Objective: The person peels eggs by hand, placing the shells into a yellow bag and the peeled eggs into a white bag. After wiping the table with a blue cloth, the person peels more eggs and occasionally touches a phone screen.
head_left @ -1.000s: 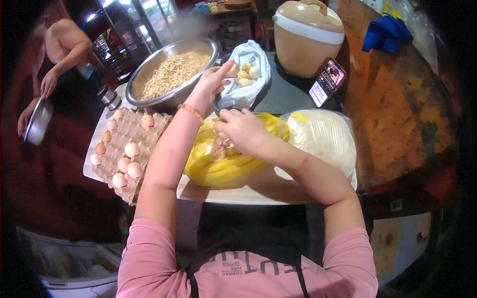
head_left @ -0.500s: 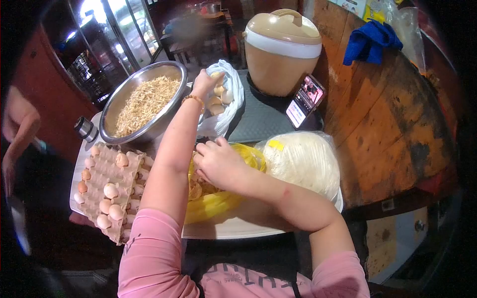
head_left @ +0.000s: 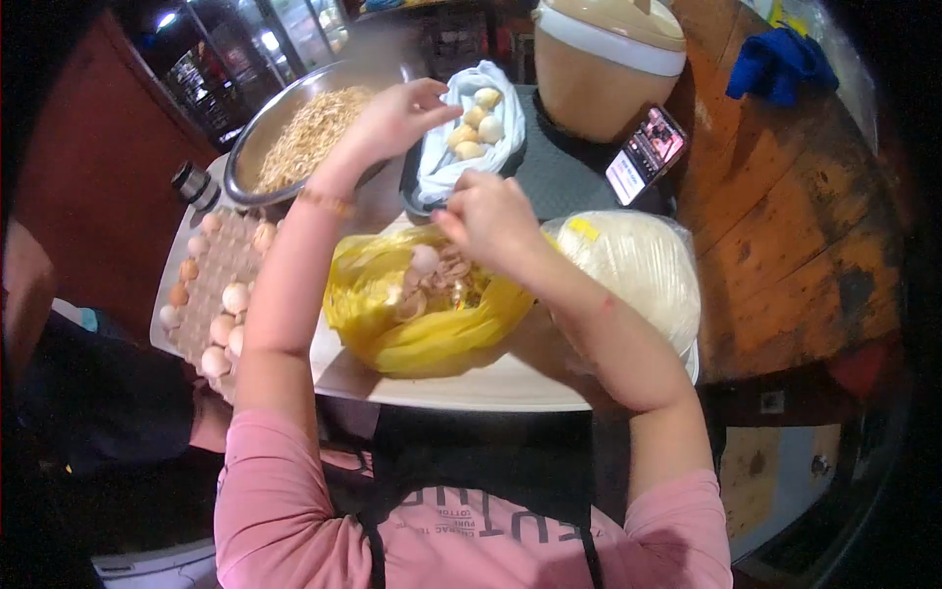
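My left hand hovers between the metal bowl and a pale blue plastic bag, fingers stretched out and holding nothing. Several yellowish and white eggs lie inside that bag. Above the back rim of a yellow plastic bag is my right hand, its fingers curled together; whatever they hold, if anything, is hidden. Broken eggshells fill the yellow bag, with a rounded whitish piece on top. At the left, a cardboard egg tray carries several eggs, partly hidden behind my left forearm.
A metal bowl holds thin pale-brown strips. Near it stands a small dark-and-silver container. A plastic-wrapped white bundle, a propped phone, a beige lidded container and a blue cloth are to the right. Another person's arm shows at left.
My left hand has come out of the pale blue bag and opened. My right hand has lifted off the yellow bag's contents, uncovering the shells. The camera view has shifted.
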Action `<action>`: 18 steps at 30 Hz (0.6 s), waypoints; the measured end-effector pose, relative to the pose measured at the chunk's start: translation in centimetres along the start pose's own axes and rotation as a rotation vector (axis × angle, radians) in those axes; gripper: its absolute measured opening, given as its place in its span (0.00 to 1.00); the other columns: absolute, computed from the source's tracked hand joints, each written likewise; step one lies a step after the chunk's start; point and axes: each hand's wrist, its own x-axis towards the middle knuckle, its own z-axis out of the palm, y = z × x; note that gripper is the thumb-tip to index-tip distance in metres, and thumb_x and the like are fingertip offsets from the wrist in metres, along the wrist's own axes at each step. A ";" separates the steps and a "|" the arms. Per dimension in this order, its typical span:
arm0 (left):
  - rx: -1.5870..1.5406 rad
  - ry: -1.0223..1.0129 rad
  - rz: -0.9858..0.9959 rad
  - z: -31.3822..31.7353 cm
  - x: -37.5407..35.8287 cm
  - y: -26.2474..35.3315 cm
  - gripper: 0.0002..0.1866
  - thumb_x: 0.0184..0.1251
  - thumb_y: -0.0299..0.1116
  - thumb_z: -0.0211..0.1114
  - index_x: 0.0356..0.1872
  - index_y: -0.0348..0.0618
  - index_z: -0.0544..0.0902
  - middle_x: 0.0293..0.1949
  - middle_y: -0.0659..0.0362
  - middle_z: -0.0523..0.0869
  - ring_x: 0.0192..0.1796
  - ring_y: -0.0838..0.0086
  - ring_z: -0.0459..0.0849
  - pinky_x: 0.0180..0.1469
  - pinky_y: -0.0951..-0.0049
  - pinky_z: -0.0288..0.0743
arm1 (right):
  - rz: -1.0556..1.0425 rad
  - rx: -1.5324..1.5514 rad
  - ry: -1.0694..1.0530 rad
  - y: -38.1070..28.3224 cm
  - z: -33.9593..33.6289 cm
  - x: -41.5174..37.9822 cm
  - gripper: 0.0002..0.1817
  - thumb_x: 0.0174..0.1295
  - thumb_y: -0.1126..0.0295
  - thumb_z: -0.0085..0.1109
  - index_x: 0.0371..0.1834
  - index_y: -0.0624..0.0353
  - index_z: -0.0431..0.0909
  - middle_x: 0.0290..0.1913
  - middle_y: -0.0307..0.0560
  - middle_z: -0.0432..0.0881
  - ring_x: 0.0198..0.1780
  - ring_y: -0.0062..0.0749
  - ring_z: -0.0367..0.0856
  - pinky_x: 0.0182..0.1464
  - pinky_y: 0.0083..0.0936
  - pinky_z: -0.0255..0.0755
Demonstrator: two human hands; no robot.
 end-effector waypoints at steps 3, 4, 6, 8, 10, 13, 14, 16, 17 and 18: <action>-0.209 0.139 -0.093 -0.8 -8.9 3.6 0.28 0.62 0.45 0.68 0.55 0.31 0.78 0.48 0.45 0.85 0.48 0.67 0.86 0.47 0.70 0.78 | 0.019 0.042 -0.019 -0.1 -0.3 0.2 0.19 0.59 0.52 0.58 0.25 0.57 0.86 0.33 0.48 0.81 0.43 0.44 0.79 0.47 0.42 0.67; -0.303 0.175 -0.151 -0.8 -11.5 4.4 0.26 0.62 0.43 0.68 0.53 0.32 0.79 0.48 0.45 0.85 0.49 0.67 0.86 0.47 0.69 0.78 | 0.023 0.060 -0.072 -0.1 -0.3 0.3 0.20 0.60 0.51 0.58 0.25 0.57 0.86 0.33 0.49 0.81 0.43 0.45 0.79 0.47 0.42 0.67; -0.085 0.206 -0.144 0.4 -15.5 3.5 0.23 0.62 0.41 0.68 0.51 0.33 0.80 0.49 0.46 0.85 0.50 0.64 0.85 0.49 0.66 0.78 | 0.004 0.114 -0.175 -0.2 -0.5 0.7 0.23 0.62 0.49 0.55 0.25 0.58 0.86 0.37 0.51 0.82 0.45 0.47 0.79 0.48 0.44 0.67; -0.035 0.195 -0.196 1.0 -18.2 3.1 0.22 0.62 0.41 0.67 0.50 0.34 0.80 0.49 0.46 0.84 0.50 0.61 0.84 0.50 0.66 0.77 | 0.063 0.318 -0.426 -0.4 -0.6 0.9 0.25 0.66 0.49 0.53 0.36 0.62 0.87 0.53 0.57 0.80 0.52 0.49 0.79 0.59 0.36 0.68; 0.014 0.188 -0.241 1.2 -20.4 2.9 0.20 0.62 0.40 0.67 0.49 0.35 0.81 0.49 0.47 0.84 0.51 0.58 0.84 0.52 0.66 0.75 | 0.010 0.373 -0.389 0.1 0.6 0.9 0.23 0.64 0.51 0.51 0.31 0.60 0.87 0.52 0.53 0.82 0.51 0.50 0.79 0.56 0.43 0.68; -0.033 0.195 -0.198 0.8 -21.5 3.3 0.19 0.61 0.38 0.67 0.48 0.34 0.81 0.48 0.46 0.84 0.54 0.56 0.81 0.56 0.66 0.73 | 0.016 0.424 -0.570 0.4 1.0 1.5 0.16 0.61 0.60 0.57 0.39 0.61 0.87 0.66 0.56 0.71 0.57 0.46 0.78 0.61 0.34 0.69; -0.087 0.203 -0.164 0.1 -21.1 4.0 0.18 0.61 0.35 0.68 0.48 0.34 0.81 0.47 0.47 0.84 0.53 0.58 0.82 0.56 0.66 0.73 | -0.050 0.310 -0.566 -0.2 0.3 1.5 0.13 0.57 0.63 0.60 0.37 0.58 0.88 0.65 0.55 0.72 0.57 0.48 0.78 0.60 0.33 0.69; -0.206 0.276 -0.127 -0.4 -19.4 4.4 0.18 0.60 0.32 0.68 0.49 0.34 0.81 0.47 0.49 0.84 0.51 0.62 0.83 0.55 0.66 0.74 | -0.076 0.056 -0.600 -0.8 0.6 1.2 0.13 0.53 0.61 0.61 0.37 0.54 0.88 0.63 0.52 0.74 0.67 0.46 0.68 0.68 0.47 0.58; -0.066 0.263 -0.121 -2.1 -18.0 7.8 0.17 0.60 0.30 0.68 0.50 0.34 0.81 0.48 0.49 0.84 0.51 0.64 0.83 0.54 0.68 0.74 | -0.154 -0.089 -0.539 -0.8 1.4 0.8 0.16 0.52 0.60 0.62 0.42 0.55 0.86 0.62 0.50 0.75 0.65 0.45 0.69 0.67 0.54 0.58; -0.082 0.288 -0.024 -2.3 -16.6 9.3 0.17 0.60 0.28 0.68 0.50 0.34 0.80 0.47 0.49 0.85 0.50 0.66 0.84 0.52 0.70 0.76 | -0.241 -0.224 -0.490 -1.0 1.9 0.5 0.20 0.50 0.60 0.62 0.46 0.57 0.84 0.61 0.49 0.76 0.64 0.45 0.71 0.65 0.61 0.57</action>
